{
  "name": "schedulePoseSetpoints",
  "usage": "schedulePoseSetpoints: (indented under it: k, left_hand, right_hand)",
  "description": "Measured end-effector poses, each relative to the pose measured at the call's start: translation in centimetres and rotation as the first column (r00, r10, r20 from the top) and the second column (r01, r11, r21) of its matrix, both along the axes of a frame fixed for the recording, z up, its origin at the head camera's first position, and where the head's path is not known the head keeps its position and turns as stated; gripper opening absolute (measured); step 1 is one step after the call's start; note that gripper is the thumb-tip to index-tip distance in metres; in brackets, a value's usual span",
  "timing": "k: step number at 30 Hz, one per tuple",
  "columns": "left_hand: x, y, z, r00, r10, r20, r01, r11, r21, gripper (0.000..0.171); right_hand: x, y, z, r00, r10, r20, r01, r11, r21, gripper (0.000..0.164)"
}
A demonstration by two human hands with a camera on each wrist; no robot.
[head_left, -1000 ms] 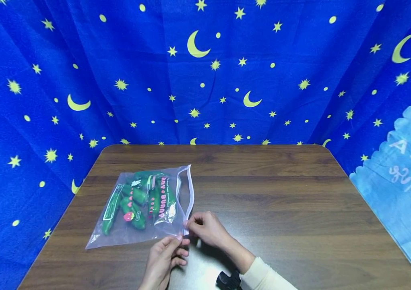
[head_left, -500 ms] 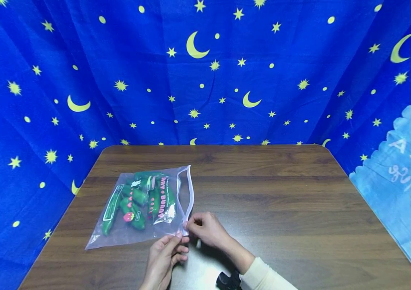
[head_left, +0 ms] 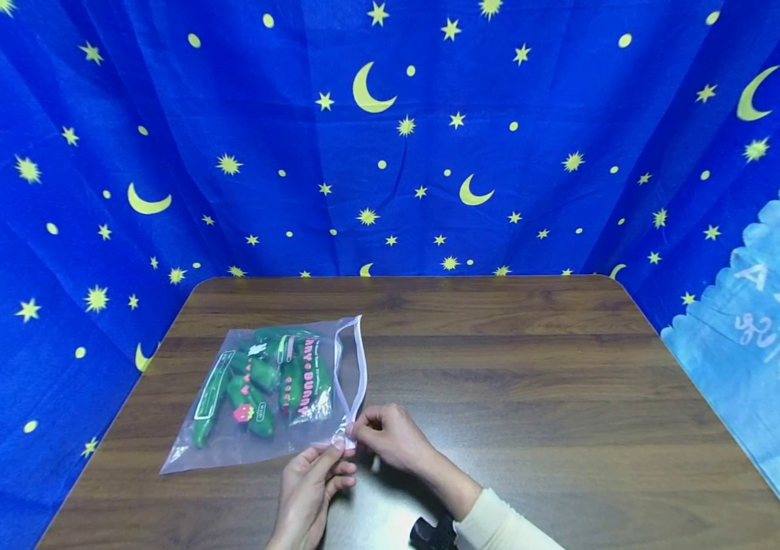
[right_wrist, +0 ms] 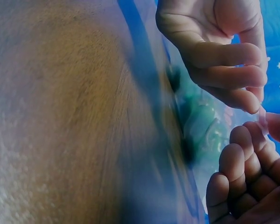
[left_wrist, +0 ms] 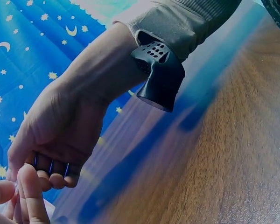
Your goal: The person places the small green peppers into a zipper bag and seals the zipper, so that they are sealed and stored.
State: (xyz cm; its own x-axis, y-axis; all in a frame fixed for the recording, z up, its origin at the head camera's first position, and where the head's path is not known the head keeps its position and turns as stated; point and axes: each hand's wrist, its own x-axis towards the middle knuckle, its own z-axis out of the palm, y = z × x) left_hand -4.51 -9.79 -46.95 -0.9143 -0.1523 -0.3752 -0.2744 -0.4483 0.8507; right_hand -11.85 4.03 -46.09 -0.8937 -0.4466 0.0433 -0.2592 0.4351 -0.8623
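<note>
A clear zip bag [head_left: 218, 452] with pink and white print lies flat on the left half of the table, its white-edged mouth facing right and gaping along much of its length. Inside show several long green vegetables [head_left: 260, 373]. My left hand [head_left: 307, 493] pinches the near corner of the mouth between thumb and index finger, its other fingers loosely bent. Right beside it, my right hand [head_left: 393, 435] pinches the white zip edge [head_left: 362, 367]. In the right wrist view, the left hand [right_wrist: 224, 60] and right hand [right_wrist: 252, 172] meet at a pinkish tab [right_wrist: 262, 120].
The brown wooden table [head_left: 534, 382] extends to the right and behind the bag. A blue curtain [head_left: 279, 99] with moons and stars stands around it, and a light blue cloth [head_left: 768, 305] hangs at the right. A black camera mount [head_left: 433, 531] sits at the right wrist.
My right fingertips have come slightly down and left, closer to the left fingertips at the bag's near corner. The bag and vegetables lie almost as before.
</note>
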Motion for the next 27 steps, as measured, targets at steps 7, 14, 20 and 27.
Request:
schedulePoseSetpoints:
  k: [7,14,20,27]
  left_hand:
    - [-0.35,0.2,-0.16,1.0,0.028,0.015,-0.028,1.0,-0.003,0.003]
    - [-0.33,0.33,-0.25,0.998,0.067,-0.002,-0.067,0.997,0.027,0.003]
    - [-0.32,0.62,-0.32,0.993,0.115,-0.031,-0.114,0.993,0.024,0.01]
    - [-0.22,0.79,-0.48,0.993,0.115,-0.032,-0.116,0.993,-0.012,0.006]
  right_hand:
    - [-0.02,-0.03,0.03,1.0,-0.006,-0.011,0.006,1.0,-0.002,0.023]
    - [0.24,-0.27,-0.08,0.999,-0.007,-0.036,0.007,1.0,0.011,0.02]
    - [0.41,-0.56,-0.19,0.997,-0.019,-0.07,0.02,1.0,0.009,0.02]
    - [0.33,-0.81,-0.25,0.998,-0.051,-0.038,0.051,0.999,0.006,0.023]
